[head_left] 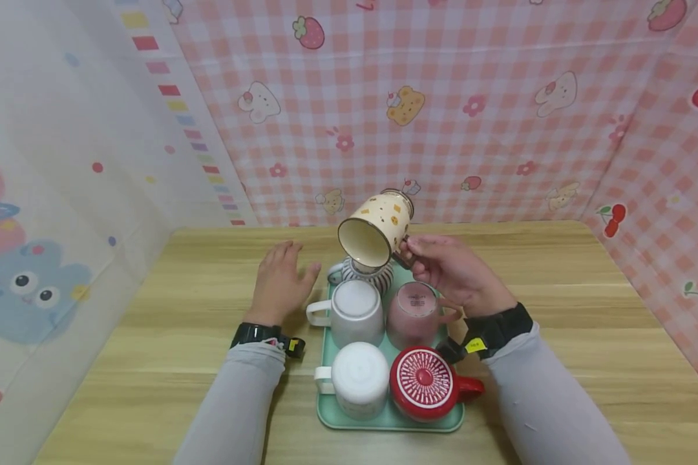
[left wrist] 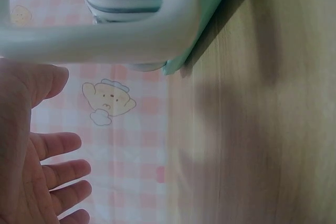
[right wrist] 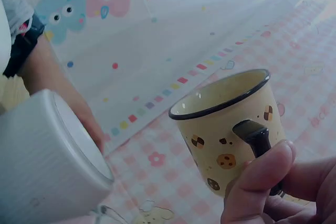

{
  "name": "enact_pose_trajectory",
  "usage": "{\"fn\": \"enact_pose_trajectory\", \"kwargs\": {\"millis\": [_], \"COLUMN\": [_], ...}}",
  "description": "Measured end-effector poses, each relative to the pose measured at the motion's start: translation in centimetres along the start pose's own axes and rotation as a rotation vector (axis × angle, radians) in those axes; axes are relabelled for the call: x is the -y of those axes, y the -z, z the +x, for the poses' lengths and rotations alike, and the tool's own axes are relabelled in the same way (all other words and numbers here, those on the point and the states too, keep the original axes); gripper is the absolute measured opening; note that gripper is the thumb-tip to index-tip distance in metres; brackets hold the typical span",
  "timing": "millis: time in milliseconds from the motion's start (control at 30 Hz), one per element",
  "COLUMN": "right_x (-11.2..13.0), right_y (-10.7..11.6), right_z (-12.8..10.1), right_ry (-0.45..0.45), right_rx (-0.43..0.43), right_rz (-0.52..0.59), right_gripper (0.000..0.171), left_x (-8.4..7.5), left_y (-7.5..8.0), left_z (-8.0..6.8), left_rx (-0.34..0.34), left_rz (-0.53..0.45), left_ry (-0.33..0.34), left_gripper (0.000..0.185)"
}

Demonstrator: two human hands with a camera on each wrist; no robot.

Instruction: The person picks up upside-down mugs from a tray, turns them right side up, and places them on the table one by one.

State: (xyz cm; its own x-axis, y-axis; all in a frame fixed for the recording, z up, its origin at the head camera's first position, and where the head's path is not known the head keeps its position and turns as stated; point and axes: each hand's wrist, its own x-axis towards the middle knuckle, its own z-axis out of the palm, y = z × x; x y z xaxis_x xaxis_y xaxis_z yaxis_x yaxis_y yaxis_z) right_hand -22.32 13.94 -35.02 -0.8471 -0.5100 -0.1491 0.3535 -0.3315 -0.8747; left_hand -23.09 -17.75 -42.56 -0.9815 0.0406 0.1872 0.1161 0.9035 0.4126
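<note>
My right hand (head_left: 436, 258) pinches the dark handle (right wrist: 257, 135) of a cream cookie-print mug (head_left: 378, 226), held tilted in the air above the far end of a mint green tray (head_left: 326, 413). On the tray stand upside down a striped mug (head_left: 372, 274), a grey-white mug (head_left: 356, 310), a pink mug (head_left: 414, 313), a white mug (head_left: 357, 378) and a red mug (head_left: 427, 382). My left hand (head_left: 279, 281) rests flat on the wooden table just left of the tray, fingers straight, holding nothing. In the left wrist view the palm (left wrist: 31, 156) shows beside the tray corner (left wrist: 178, 64).
The wooden table (head_left: 151, 336) is walled by a pink checked cloth (head_left: 471, 97) at the back and right and a white cartoon-print cloth (head_left: 46, 194) on the left. Bare wood lies on both sides of the tray.
</note>
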Motion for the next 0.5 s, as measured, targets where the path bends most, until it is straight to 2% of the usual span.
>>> {"fn": "enact_pose_trajectory", "kwargs": {"millis": [100, 167, 500], "right_x": [-0.2, -0.4, -1.3], "right_y": [-0.2, -0.3, -0.3], "right_z": [0.4, 0.6, 1.4], "right_ry": [-0.05, -0.07, -0.069], "right_rx": [0.039, 0.064, 0.115], "right_rz": [0.129, 0.17, 0.228], "right_gripper": [0.028, 0.027, 0.033], "left_x": [-0.1, -0.2, -1.2], "left_y": [0.1, 0.3, 1.7], "left_z": [0.0, -0.1, -0.4], "left_rx": [-0.002, -0.003, -0.057], "left_rz": [0.0, 0.006, 0.015], "left_ry": [-0.002, -0.005, -0.057], "left_gripper": [0.067, 0.067, 0.066]}}
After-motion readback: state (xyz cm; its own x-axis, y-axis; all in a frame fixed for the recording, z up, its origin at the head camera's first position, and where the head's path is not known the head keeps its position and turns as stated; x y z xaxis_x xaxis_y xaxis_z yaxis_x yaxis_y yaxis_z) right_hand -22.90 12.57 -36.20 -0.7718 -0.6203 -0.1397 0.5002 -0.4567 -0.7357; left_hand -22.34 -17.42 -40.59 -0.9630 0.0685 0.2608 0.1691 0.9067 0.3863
